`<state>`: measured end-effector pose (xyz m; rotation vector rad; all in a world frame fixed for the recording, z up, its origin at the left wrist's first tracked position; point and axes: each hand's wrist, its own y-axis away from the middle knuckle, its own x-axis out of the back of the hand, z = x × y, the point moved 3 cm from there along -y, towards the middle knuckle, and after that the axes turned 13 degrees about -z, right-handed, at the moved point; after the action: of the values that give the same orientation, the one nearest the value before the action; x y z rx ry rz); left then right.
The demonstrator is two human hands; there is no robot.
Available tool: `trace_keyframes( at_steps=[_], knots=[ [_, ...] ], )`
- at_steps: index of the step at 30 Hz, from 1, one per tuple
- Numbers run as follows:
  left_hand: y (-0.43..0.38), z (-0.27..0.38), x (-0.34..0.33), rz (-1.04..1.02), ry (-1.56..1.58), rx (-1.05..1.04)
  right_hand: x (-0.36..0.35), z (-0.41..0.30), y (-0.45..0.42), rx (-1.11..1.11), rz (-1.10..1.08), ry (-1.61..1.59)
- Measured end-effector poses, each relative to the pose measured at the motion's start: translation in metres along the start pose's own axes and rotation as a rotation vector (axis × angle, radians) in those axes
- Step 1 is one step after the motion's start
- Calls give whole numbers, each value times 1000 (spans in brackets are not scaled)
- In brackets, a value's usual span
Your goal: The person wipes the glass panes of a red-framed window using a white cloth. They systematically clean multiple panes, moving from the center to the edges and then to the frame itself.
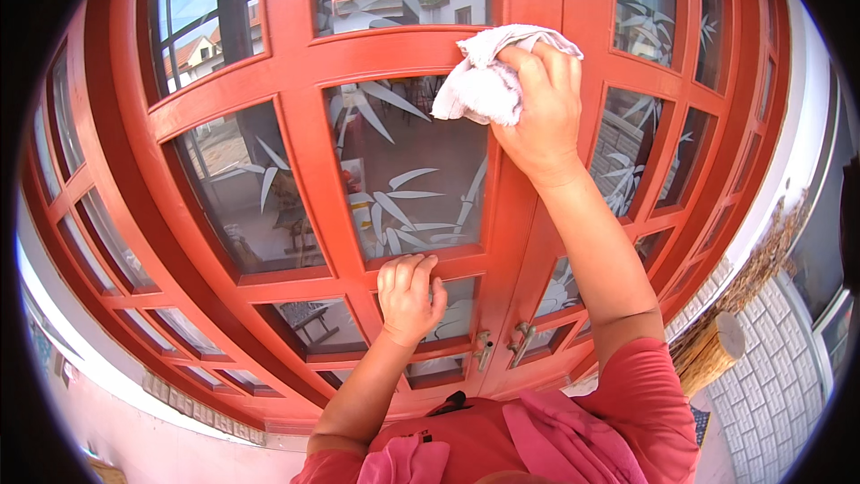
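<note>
A white cloth [480,84], bunched up and with a few dark marks, is gripped in my right hand [547,104]. It presses against the red door frame [396,54], at the upper right corner of a glass pane [430,168] that bears white bamboo-leaf patterns. Lower down, the curled fingers of my left hand [411,296] rest on the red crossbar under that same pane. Nothing shows in the left hand, though its palm side is partly hidden.
Two metal door handles [484,349] [521,343] sit low where the door leaves meet. More glazed red panels [242,188] curve away on both sides. A cut log [712,349] and a light brick wall [772,376] stand at the right. Pale paving [195,430] lies below left.
</note>
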<state>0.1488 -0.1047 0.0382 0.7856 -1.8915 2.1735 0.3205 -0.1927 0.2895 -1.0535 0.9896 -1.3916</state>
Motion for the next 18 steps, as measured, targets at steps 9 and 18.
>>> trace_keyframes(
  at_steps=[9, 18],
  knots=[
    [0, 0, 3, -24, 21, 5, -57, -84, -46, 198, -38, -60],
    [2, -2, 3, -48, 4, 0, -140, -220, -95, 358, -46, -224]
  ],
)
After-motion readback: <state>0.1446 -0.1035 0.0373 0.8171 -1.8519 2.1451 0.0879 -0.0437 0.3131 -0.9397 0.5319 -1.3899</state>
